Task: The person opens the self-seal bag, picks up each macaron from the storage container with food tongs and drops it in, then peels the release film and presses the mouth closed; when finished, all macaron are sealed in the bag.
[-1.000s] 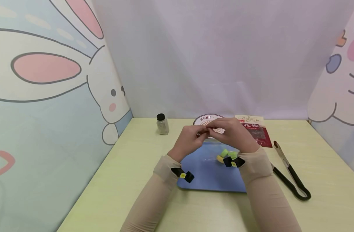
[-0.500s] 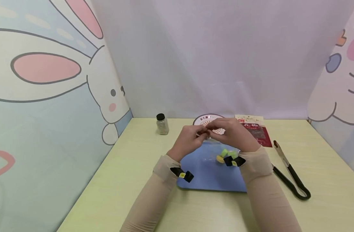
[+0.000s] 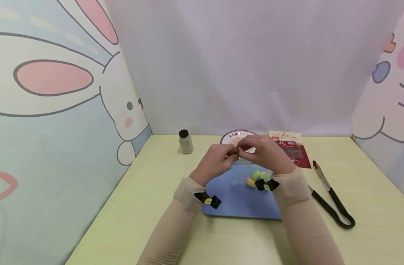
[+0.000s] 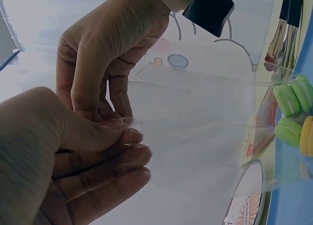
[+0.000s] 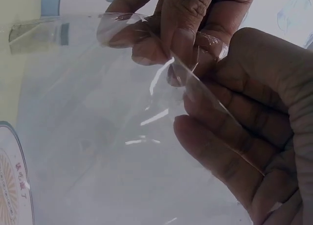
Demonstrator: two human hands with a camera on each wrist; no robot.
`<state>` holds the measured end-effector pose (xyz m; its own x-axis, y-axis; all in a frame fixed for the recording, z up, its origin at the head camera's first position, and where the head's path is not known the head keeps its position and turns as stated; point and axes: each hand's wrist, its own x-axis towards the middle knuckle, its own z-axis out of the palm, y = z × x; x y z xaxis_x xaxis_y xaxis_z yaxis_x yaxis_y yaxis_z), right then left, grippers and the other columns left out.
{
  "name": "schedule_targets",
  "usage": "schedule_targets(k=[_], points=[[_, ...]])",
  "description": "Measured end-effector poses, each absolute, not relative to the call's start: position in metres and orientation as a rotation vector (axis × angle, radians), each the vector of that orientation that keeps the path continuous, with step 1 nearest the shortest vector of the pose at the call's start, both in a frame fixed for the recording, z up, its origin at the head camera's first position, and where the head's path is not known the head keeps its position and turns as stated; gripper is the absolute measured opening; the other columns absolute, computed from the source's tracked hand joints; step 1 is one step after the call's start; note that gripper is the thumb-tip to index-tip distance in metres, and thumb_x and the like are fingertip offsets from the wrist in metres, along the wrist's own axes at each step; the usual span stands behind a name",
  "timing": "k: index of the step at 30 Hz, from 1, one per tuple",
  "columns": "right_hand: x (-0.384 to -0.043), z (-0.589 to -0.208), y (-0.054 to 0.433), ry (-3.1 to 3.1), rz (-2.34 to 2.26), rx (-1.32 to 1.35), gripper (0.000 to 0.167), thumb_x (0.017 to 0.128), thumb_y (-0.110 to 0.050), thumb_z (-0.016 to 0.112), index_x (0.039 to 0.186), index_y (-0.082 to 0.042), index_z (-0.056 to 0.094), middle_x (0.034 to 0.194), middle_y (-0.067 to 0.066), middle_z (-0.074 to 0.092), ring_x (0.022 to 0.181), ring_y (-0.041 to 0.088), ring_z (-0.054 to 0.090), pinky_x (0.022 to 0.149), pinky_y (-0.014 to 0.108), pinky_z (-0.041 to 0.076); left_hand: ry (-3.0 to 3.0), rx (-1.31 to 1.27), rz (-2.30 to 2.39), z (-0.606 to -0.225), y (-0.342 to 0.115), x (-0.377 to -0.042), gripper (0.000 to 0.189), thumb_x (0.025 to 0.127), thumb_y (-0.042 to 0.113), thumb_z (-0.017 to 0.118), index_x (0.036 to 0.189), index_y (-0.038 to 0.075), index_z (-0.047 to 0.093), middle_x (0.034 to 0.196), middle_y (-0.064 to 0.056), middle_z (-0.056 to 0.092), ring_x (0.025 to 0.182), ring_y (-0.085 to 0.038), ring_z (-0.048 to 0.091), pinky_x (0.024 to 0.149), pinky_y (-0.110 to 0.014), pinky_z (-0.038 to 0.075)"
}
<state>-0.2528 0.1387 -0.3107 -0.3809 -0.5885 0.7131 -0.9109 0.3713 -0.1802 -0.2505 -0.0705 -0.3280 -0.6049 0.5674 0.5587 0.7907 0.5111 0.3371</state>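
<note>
Bag (image 4: 195, 112): pinched by left hand (image 3: 216, 162), right hand (image 3: 267, 154) | plate (image 3: 236, 136) behind, partly hidden | tongs (image 3: 336, 204) nearby

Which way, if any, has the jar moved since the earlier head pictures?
No: in the head view, the jar stands in the same spot near the back edge of the table, with no visible shift.

The edge of a clear plastic bag (image 4: 195, 137) is pinched by the left hand (image 4: 80, 137) and by the right hand (image 4: 112, 44), with the fingertips of the 2 hands held close together; at its far end, green macarons (image 4: 288, 132) and 1 yellow macaron (image 4: 307, 137) are seen near a blue board (image 4: 288, 203)
</note>
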Motion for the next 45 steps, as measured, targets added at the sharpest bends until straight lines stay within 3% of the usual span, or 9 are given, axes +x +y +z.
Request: schedule_targets(k=[6, 13, 16, 20, 25, 33, 37, 42, 45], points=[[-0.252, -0.31, 0.144, -2.121, 0.774, 1.313, 0.027, 0.079, -0.001, 0.084, 0.105, -0.006, 0.075, 0.1, 0.001, 0.072, 0.083, 0.012, 0.068, 0.068, 0.034, 0.059, -2.41, -1.13, -0.866, -0.328, -0.071, -0.249, 0.005, 0.099, 0.013, 0.064, 0.095, 0.012, 0.068, 0.078, 0.006, 0.063, 0.062, -0.004, 0.054, 0.057, -0.019, 0.045], [-0.243, -0.312, 0.149, -2.11, 0.649, 1.297, 0.025, 0.08, -0.007, 0.086, 0.103, -0.008, 0.075, 0.1, 0.001, 0.071, 0.084, 0.013, 0.064, 0.066, 0.032, 0.056, -2.371, -1.165, -0.91, -0.33, -0.068, -0.248, 0.007, 0.098, 0.013, 0.067, 0.097, 0.01, 0.073, 0.082, 0.004, 0.069, 0.065, -0.001, 0.058, 0.06, -0.016, 0.048], [-0.24, -0.316, 0.151, -2.014, 0.576, 1.295, 0.019, 0.092, -0.023, 0.075, 0.102, -0.006, 0.074, 0.1, 0.003, 0.07, 0.085, 0.015, 0.066, 0.069, 0.032, 0.057, -2.363, -1.168, -1.011, -0.33, -0.068, -0.248, 0.011, 0.098, 0.013, 0.067, 0.102, 0.008, 0.076, 0.084, 0.002, 0.072, 0.068, -0.001, 0.063, 0.061, -0.015, 0.05], [-0.238, -0.317, 0.152, -1.88, 0.508, 1.317, 0.034, 0.102, -0.033, 0.058, 0.105, -0.004, 0.074, 0.103, 0.006, 0.069, 0.09, 0.018, 0.067, 0.074, 0.033, 0.057, -2.361, -1.169, -1.098, -0.329, -0.068, -0.25, 0.013, 0.098, 0.015, 0.067, 0.103, 0.009, 0.078, 0.084, 0.001, 0.075, 0.071, -0.001, 0.066, 0.059, -0.017, 0.051], [-0.241, -0.314, 0.149, -1.846, 0.487, 1.376, 0.025, 0.095, -0.02, 0.072, 0.113, -0.002, 0.073, 0.11, 0.008, 0.07, 0.097, 0.02, 0.067, 0.081, 0.036, 0.058, -2.383, -1.166, -1.039, -0.323, -0.07, -0.25, 0.012, 0.098, 0.013, 0.067, 0.094, 0.01, 0.078, 0.081, 0.003, 0.074, 0.066, 0.0, 0.063, 0.057, -0.018, 0.05], [-0.237, -0.319, 0.141, -1.874, 0.447, 1.358, 0.038, 0.071, -0.006, 0.091, 0.106, -0.001, 0.075, 0.103, 0.008, 0.072, 0.092, 0.02, 0.069, 0.074, 0.036, 0.06, -2.531, -1.14, -0.951, -0.316, -0.073, -0.241, 0.013, 0.098, 0.012, 0.065, 0.095, 0.011, 0.078, 0.078, 0.005, 0.073, 0.065, 0.004, 0.06, 0.057, -0.017, 0.047], [-0.233, -0.324, 0.138, -1.911, 0.436, 1.322, 0.031, 0.077, -0.01, 0.088, 0.104, -0.001, 0.076, 0.101, 0.008, 0.073, 0.092, 0.021, 0.07, 0.074, 0.036, 0.06, -2.569, -1.102, -0.958, -0.315, -0.073, -0.237, 0.015, 0.098, 0.013, 0.065, 0.092, 0.012, 0.078, 0.073, 0.008, 0.071, 0.058, 0.002, 0.057, 0.054, -0.017, 0.045], [-0.235, -0.329, 0.134, -1.882, 0.422, 1.283, 0.023, 0.092, -0.021, 0.076, 0.102, 0.0, 0.075, 0.098, 0.009, 0.072, 0.089, 0.022, 0.07, 0.074, 0.038, 0.06, -2.588, -1.068, -0.966, -0.314, -0.072, -0.236, 0.022, 0.099, 0.015, 0.063, 0.082, 0.015, 0.077, 0.066, 0.012, 0.067, 0.052, -0.002, 0.052, 0.051, -0.018, 0.041], [-0.237, -0.331, 0.131, -1.866, 0.419, 1.241, 0.023, 0.094, -0.022, 0.073, 0.1, 0.0, 0.074, 0.096, 0.01, 0.072, 0.085, 0.023, 0.069, 0.073, 0.039, 0.06, -2.591, -1.048, -0.989, -0.313, -0.071, -0.237, 0.026, 0.1, 0.013, 0.061, 0.078, 0.013, 0.076, 0.065, 0.012, 0.066, 0.051, -0.003, 0.053, 0.051, -0.019, 0.041]])
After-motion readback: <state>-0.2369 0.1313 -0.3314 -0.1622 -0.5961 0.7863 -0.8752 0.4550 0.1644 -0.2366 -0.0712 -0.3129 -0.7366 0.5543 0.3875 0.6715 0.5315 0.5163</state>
